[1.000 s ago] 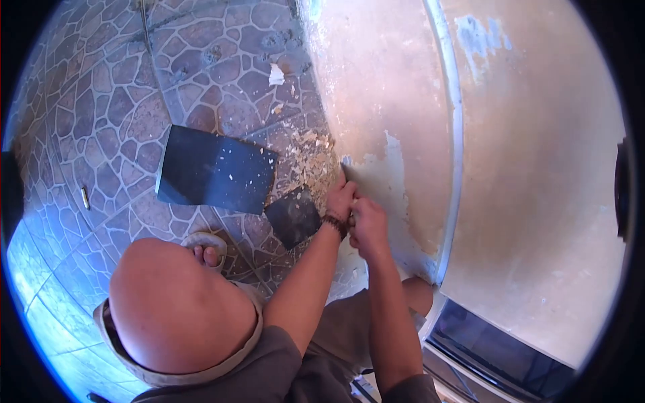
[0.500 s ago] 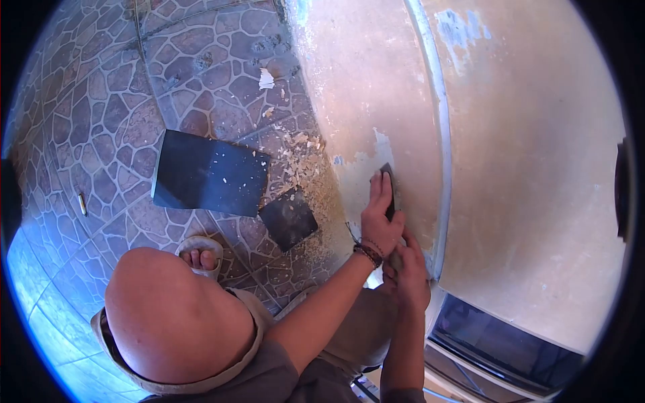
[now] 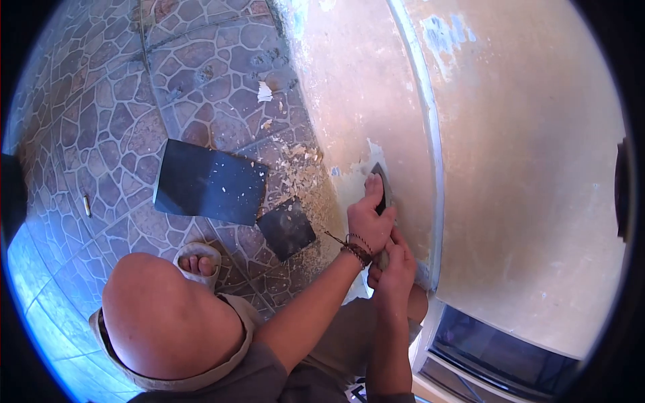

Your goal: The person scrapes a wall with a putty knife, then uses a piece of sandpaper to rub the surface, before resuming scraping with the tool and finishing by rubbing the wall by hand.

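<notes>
A scraper (image 3: 383,191) with a dark, pointed blade lies against the beige wall (image 3: 363,101), its tip at the edge of a pale patch of peeled paint (image 3: 371,156). My left hand (image 3: 371,220), with dark bracelets at the wrist, is closed on the blade end, its fingers pressed along the blade. Just below it, my right hand (image 3: 398,270) wraps round the handle, which is mostly hidden by the fingers.
Paint flakes (image 3: 302,171) litter the stone-patterned floor (image 3: 127,121) along the wall's foot. A large dark sheet (image 3: 211,181) and a smaller dark square (image 3: 287,228) lie there. A raised strip (image 3: 430,127) runs along the wall; a dark glass pane (image 3: 504,346) is at lower right.
The view has shifted slightly, with the wall moving left in it. Both hands and the scraper have moved a little; the blade tip sits closer to the pale patch.
</notes>
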### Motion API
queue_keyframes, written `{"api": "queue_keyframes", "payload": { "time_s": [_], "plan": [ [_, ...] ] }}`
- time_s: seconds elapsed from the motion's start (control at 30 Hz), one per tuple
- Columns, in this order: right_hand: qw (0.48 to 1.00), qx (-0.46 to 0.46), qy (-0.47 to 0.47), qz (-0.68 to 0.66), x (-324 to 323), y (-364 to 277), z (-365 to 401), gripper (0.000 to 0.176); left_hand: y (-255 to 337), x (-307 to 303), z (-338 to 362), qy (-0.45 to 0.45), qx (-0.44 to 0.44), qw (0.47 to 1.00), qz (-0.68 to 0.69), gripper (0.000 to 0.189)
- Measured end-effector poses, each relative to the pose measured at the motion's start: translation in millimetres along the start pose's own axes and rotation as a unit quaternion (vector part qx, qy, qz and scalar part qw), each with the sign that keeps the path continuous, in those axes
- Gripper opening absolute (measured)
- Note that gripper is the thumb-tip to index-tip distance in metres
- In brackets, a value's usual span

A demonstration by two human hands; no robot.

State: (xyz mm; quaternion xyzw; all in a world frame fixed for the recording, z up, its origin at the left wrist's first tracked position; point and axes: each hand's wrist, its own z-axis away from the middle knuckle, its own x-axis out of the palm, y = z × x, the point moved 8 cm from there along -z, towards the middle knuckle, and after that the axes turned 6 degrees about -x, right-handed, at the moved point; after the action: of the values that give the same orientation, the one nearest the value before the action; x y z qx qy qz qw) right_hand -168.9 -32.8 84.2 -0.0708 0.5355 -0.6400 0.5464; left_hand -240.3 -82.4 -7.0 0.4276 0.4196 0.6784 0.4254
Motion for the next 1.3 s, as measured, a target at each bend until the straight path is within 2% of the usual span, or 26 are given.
{"api": "queue_keyframes", "payload": {
  "time_s": [0.03,0.07,0.13,0.17,0.23,0.3,0.4,0.5,0.57,0.6,0.63,0.7,0.77,0.83,0.87,0.93,1.03,1.13,1.2,1.27,1.3],
  "plan": [
    [1.0,0.003,0.002,-0.004,-1.4,-0.5,-2.1,0.037,-0.1,1.6,-0.3,-0.003,-0.01,1.0,0.007,0.054],
    [1.0,-0.008,-0.008,-0.006,4.3,-1.4,-8.6,0.038,-12.8,2.6,-10.6,-0.029,-0.068,0.996,0.051,0.054],
    [0.999,-0.027,-0.03,-0.008,25.0,2.8,-23.5,0.04,-23.7,0.4,-25.4,-0.06,-0.129,0.986,0.084,0.054],
    [0.997,-0.047,-0.047,-0.027,33.0,1.9,-25.5,0.04,-24.9,-4.0,-33.4,-0.061,-0.131,0.987,0.074,0.054],
    [0.999,-0.049,-0.017,0.008,23.2,-0.9,-12.6,0.038,-8.3,-10.4,-26.2,-0.092,-0.178,0.972,0.126,0.054],
    [0.999,-0.039,-0.008,-0.009,16.4,-4.8,-4.2,0.036,7.5,-6.4,-12.3,-0.022,-0.012,0.999,0.028,0.054],
    [0.998,-0.016,-0.011,-0.067,11.6,-4.0,-1.9,0.037,8.3,-1.6,-14.4,-0.018,0.021,1.0,0.009,0.054],
    [0.997,-0.048,-0.026,-0.061,40.1,-3.5,-16.7,0.038,2.1,-18.3,-44.0,-0.109,-0.179,0.968,0.137,0.054],
    [0.993,-0.073,-0.054,-0.071,53.8,-1.2,-23.0,0.039,-3.3,-16.7,-44.1,-0.12,-0.18,0.967,0.138,0.054],
    [0.995,-0.06,-0.039,-0.066,46.0,-0.7,-14.3,0.039,-5.1,-15.2,-40.4,-0.126,-0.183,0.965,0.136,0.054],
    [0.997,-0.05,-0.025,-0.061,32.9,-5.2,-2.1,0.039,11.3,-16.9,-30.5,-0.111,-0.146,0.976,0.118,0.054],
    [0.998,-0.04,-0.017,-0.051,31.2,-12.3,2.6,0.039,31.6,-15.5,-30.2,-0.042,0.034,0.998,0.025,0.054],
    [0.999,-0.032,-0.018,-0.04,34.0,-12.2,1.6,0.039,11.4,-11.3,-33.6,-0.077,-0.02,0.993,0.084,0.054],
    [0.996,-0.077,-0.023,-0.039,50.4,3.9,-3.4,0.039,5.7,-19.2,-44.2,-0.135,-0.105,0.975,0.144,0.053],
    [0.993,-0.106,-0.033,-0.037,59.4,7.1,-7.3,0.039,6.0,-18.5,-44.0,-0.145,-0.119,0.97,0.152,0.053],
    [0.994,-0.08,-0.032,-0.062,54.3,8.8,-5.0,0.04,6.9,-17.2,-42.7,-0.164,-0.148,0.961,0.168,0.053],
    [0.996,-0.041,-0.042,-0.072,21.3,5.9,0.8,0.039,23.1,-11.2,-17.0,-0.123,-0.063,0.988,0.064,0.054],
    [0.997,-0.036,-0.034,-0.059,32.8,-8.3,-17.4,0.036,13.8,-14.3,-33.9,-0.121,-0.113,0.981,0.101,0.056],
    [0.993,-0.08,-0.054,-0.063,51.6,-11.1,-28.5,0.037,8.6,-15.8,-49.6,-0.143,-0.143,0.965,0.164,0.058],
    [0.992,-0.1,-0.055,-0.056,62.6,-15.1,-28.0,0.038,12.2,-22.5,-58.8,-0.139,-0.126,0.968,0.167,0.06],
    [0.994,-0.09,-0.039,-0.057,54.5,-12.7,-20.5,0.037,10.4,-17.5,-49.1,-0.118,-0.068,0.985,0.104,0.059]
  ]
}}
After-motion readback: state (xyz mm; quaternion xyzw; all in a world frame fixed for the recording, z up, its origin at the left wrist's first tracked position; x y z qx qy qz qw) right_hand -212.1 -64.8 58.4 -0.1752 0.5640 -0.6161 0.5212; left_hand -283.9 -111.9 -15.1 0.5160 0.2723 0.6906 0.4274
